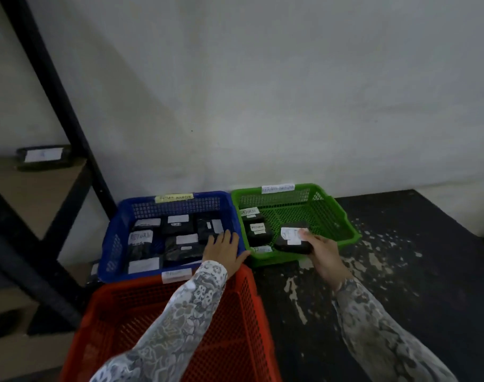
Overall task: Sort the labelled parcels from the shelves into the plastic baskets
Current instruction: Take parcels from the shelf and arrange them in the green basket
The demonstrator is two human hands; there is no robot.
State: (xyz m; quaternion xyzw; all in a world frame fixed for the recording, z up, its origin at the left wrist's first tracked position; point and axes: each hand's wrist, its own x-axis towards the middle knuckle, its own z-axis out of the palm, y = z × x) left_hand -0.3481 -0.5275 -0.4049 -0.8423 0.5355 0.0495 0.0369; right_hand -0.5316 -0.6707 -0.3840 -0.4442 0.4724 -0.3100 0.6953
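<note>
Three mesh baskets stand on the floor. The blue basket holds several black parcels with white labels. The green basket holds a few labelled parcels at its left side. The red basket is nearest to me. My right hand grips a black parcel with a white label over the green basket's front part. My left hand lies with straight fingers over the blue basket's right front corner, holding nothing.
A black metal shelf frame with brown boards stands at the left; one labelled parcel lies on a shelf. A white wall rises behind the baskets. The dark floor at the right shows worn pale patches.
</note>
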